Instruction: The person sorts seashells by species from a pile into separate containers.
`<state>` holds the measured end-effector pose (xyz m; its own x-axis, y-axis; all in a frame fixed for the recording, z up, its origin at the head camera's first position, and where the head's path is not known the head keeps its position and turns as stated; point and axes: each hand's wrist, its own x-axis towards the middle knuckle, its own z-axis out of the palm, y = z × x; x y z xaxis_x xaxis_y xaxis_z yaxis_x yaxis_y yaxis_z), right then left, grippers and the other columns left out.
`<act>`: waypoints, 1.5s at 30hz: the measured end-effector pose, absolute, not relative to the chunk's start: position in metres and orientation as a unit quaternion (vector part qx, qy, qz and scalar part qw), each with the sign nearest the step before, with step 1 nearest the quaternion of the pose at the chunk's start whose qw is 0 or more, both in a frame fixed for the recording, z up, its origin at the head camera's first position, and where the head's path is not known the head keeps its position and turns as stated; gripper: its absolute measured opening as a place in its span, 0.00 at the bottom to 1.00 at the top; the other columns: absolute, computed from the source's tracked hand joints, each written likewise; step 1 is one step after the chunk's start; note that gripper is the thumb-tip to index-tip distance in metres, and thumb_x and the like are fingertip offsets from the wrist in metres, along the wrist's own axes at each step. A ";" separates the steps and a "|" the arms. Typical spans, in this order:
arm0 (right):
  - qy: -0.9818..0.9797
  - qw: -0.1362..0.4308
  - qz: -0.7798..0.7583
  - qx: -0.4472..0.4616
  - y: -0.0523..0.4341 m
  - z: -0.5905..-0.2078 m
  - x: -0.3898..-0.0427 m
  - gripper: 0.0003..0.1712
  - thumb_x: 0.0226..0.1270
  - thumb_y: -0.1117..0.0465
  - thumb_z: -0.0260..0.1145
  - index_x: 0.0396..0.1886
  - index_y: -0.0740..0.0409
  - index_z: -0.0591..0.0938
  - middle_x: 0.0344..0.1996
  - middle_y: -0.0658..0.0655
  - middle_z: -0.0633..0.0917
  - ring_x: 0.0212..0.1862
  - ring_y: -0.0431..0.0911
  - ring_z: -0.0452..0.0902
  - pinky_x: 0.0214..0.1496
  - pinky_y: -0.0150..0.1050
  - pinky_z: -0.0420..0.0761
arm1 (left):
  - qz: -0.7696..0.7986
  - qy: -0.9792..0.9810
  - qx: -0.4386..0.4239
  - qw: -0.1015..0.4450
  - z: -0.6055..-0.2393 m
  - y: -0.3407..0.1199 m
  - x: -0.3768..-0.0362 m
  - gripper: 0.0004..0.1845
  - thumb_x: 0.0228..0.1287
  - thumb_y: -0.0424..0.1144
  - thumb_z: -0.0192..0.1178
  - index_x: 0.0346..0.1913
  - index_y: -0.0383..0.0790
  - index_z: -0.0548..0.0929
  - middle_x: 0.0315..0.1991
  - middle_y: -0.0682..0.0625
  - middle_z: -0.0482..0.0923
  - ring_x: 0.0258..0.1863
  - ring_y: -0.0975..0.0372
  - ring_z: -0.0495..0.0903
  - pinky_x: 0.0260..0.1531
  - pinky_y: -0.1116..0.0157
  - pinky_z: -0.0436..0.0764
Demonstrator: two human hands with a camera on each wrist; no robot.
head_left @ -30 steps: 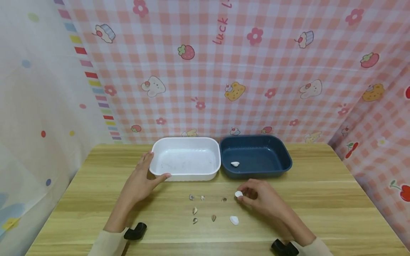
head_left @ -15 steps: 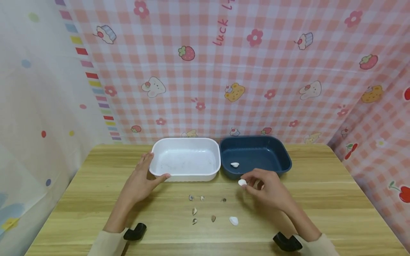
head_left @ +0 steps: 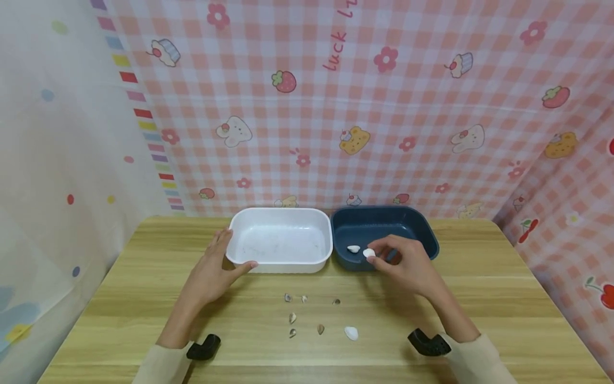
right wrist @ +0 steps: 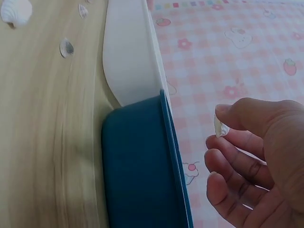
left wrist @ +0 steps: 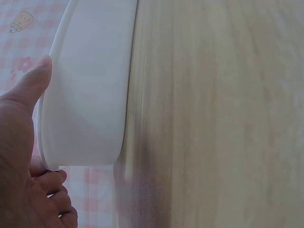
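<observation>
My right hand (head_left: 384, 257) pinches a small white shell (head_left: 369, 253) between thumb and forefinger, above the front rim of the dark blue tub (head_left: 417, 226). In the right wrist view the shell (right wrist: 220, 127) shows at the thumb tip beside the tub (right wrist: 137, 166). Another white shell (head_left: 353, 248) lies inside the blue tub. My left hand (head_left: 218, 264) holds the front left corner of the white tub (head_left: 280, 264), thumb along its front wall and fingers along its left side, as the left wrist view of the tub (left wrist: 90, 90) confirms.
Several small brown and grey shells (head_left: 291, 318) and one white shell (head_left: 351, 333) lie on the wooden table (head_left: 479, 298) in front of the tubs. A pink checked cloth (head_left: 384, 117) hangs behind and to the right.
My right hand lifted the white shell off the table and carried it back to the blue tub's front rim. My left hand stayed on the white tub.
</observation>
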<state>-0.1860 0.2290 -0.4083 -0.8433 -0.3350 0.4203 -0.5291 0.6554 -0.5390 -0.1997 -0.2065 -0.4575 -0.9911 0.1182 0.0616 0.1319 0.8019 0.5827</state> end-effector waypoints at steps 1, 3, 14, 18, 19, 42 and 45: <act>-0.899 0.143 0.338 0.238 0.230 -0.408 -0.188 0.09 0.63 0.60 0.77 0.42 0.51 0.90 0.32 0.45 0.87 0.32 0.35 0.80 0.31 0.34 0.84 | -0.307 -0.949 -0.066 0.011 -0.458 -0.206 -0.200 0.62 0.59 0.79 0.56 0.84 0.45 0.44 0.84 0.39 0.41 0.84 0.42 0.42 0.73 0.30 0.55; -0.902 0.139 0.336 0.231 0.232 -0.407 -0.191 0.09 0.64 0.59 0.77 0.43 0.51 0.90 0.32 0.46 0.88 0.32 0.36 0.81 0.32 0.34 0.84 | -0.307 -0.949 -0.067 0.012 -0.457 -0.206 -0.201 0.62 0.59 0.79 0.56 0.84 0.45 0.44 0.85 0.40 0.42 0.84 0.43 0.42 0.73 0.30 0.55; -0.919 0.111 0.328 0.188 0.241 -0.407 -0.212 0.11 0.68 0.56 0.74 0.46 0.53 0.89 0.36 0.51 0.89 0.36 0.42 0.83 0.36 0.32 0.84 | -0.307 -0.949 -0.066 0.011 -0.457 -0.206 -0.200 0.63 0.58 0.80 0.55 0.84 0.43 0.45 0.84 0.39 0.42 0.83 0.42 0.42 0.73 0.30 0.54; -0.926 0.098 0.324 0.167 0.244 -0.408 -0.219 0.12 0.68 0.54 0.73 0.47 0.53 0.88 0.36 0.51 0.89 0.37 0.43 0.83 0.38 0.33 0.83 | -0.305 -0.950 -0.065 0.011 -0.457 -0.206 -0.200 0.63 0.58 0.80 0.55 0.84 0.44 0.45 0.84 0.39 0.42 0.83 0.42 0.42 0.73 0.30 0.54; -0.927 0.095 0.324 0.161 0.245 -0.409 -0.220 0.12 0.69 0.54 0.73 0.48 0.53 0.88 0.37 0.52 0.89 0.38 0.43 0.83 0.38 0.33 0.83 | -0.305 -0.950 -0.064 0.010 -0.457 -0.206 -0.200 0.63 0.58 0.80 0.55 0.84 0.44 0.44 0.84 0.39 0.42 0.83 0.42 0.42 0.73 0.30 0.54; -0.930 0.072 0.327 0.152 0.243 -0.416 -0.198 0.25 0.70 0.44 0.70 0.63 0.47 0.82 0.54 0.58 0.87 0.42 0.47 0.83 0.40 0.41 0.83 | -0.301 -0.951 -0.066 0.014 -0.457 -0.207 -0.201 0.63 0.58 0.80 0.55 0.84 0.43 0.45 0.84 0.39 0.43 0.83 0.42 0.43 0.74 0.31 0.55; -0.930 0.072 0.324 0.160 0.242 -0.417 -0.191 0.25 0.70 0.44 0.70 0.64 0.44 0.82 0.55 0.54 0.87 0.43 0.46 0.84 0.43 0.42 0.83 | -0.300 -0.952 -0.065 0.014 -0.459 -0.207 -0.201 0.63 0.58 0.80 0.55 0.84 0.44 0.45 0.84 0.39 0.42 0.83 0.42 0.43 0.74 0.31 0.55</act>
<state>-0.1910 0.2420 -0.4167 -0.9386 -0.2503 0.2374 -0.3436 0.7384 -0.5802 -0.2014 -0.2073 -0.4587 -0.9911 0.1163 0.0655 0.1328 0.8112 0.5695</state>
